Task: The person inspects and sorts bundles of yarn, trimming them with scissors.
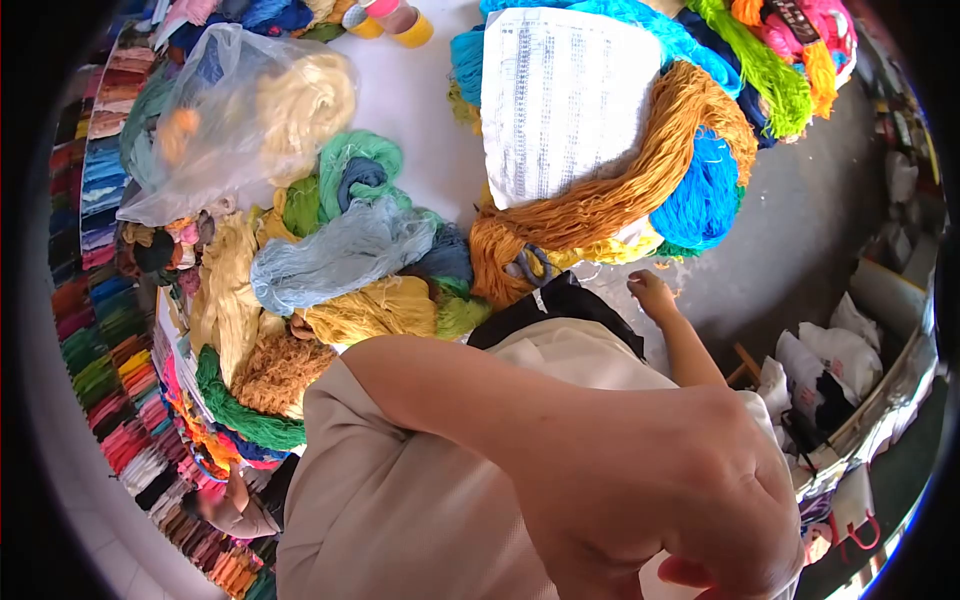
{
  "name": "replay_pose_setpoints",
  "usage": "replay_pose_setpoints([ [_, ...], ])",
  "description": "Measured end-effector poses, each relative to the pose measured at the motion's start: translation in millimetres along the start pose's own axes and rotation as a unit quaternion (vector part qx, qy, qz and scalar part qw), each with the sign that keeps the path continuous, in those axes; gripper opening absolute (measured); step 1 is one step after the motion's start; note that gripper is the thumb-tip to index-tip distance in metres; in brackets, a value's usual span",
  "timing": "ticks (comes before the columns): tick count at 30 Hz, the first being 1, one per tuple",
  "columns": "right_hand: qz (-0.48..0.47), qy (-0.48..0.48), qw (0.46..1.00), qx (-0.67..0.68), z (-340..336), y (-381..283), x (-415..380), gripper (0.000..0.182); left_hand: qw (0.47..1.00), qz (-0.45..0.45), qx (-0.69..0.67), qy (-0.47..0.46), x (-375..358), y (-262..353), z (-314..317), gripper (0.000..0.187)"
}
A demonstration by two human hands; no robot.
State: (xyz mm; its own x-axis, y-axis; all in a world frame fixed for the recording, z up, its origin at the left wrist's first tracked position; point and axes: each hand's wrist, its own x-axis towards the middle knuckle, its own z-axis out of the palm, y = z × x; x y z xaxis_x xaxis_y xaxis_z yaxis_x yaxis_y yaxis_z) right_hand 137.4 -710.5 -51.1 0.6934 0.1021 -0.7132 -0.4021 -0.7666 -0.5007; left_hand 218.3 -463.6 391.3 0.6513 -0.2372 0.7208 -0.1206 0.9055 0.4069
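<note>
The right hand (651,294) is stretched out ahead to the edge of the white surface (420,130). Its fingers are bunched and pointed down, and it is not clear whether they pinch a thread or only rest there. The nearest thing to it is the orange yarn (600,210), which lies just beyond and to the left of the fingertips, very close if not touching. It is a thick, loose hank curving in a long arc from its low end by a black cloth (560,300) up and away to the right. A bright blue hank (700,195) is tucked against its right side, and a printed sheet of paper (565,100) lies across the top of it. The left hand (680,500) is much nearer the camera and well apart from the yarn, its forearm crossing in front of a beige garment (400,500). Its fingers curl inward, but what they hold, if anything, is hidden. Further left on the surface are a heap of green, grey and yellow hanks (340,260) and a clear plastic bag (230,110) of pale yarn. Another person (240,505) is low at the left edge.
</note>
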Motion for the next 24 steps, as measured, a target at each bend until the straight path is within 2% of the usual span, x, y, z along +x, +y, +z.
replay_pose_setpoints([
  [2, -0.005, 0.008, 1.0, 0.0, -0.8, 2.2, 3.8, 0.035, 1.0, -0.017, 0.011, -0.007, 4.8, 1.0, -4.5, 0.058],
  [7, 0.051, 0.02, 0.998, -0.008, -10.5, 41.1, 0.7, 0.033, 0.999, -0.036, -0.001, -0.024, 4.6, -5.7, -9.1, 0.059],
  [14, 0.113, 0.015, 0.993, -0.015, -8.3, 101.0, -8.7, 0.03, 0.999, -0.031, 0.019, -0.016, 6.7, -7.3, -7.7, 0.059],
  [18, 0.116, 0.009, 0.993, -0.014, -9.0, 86.6, -11.0, 0.03, 0.998, -0.062, 0.002, -0.015, 4.2, -7.8, -6.6, 0.058],
  [24, 0.079, 0.016, 0.997, 0.014, -6.2, 46.3, 1.6, 0.032, 0.998, -0.055, -0.002, -0.001, 4.7, -10.0, -3.4, 0.058],
])
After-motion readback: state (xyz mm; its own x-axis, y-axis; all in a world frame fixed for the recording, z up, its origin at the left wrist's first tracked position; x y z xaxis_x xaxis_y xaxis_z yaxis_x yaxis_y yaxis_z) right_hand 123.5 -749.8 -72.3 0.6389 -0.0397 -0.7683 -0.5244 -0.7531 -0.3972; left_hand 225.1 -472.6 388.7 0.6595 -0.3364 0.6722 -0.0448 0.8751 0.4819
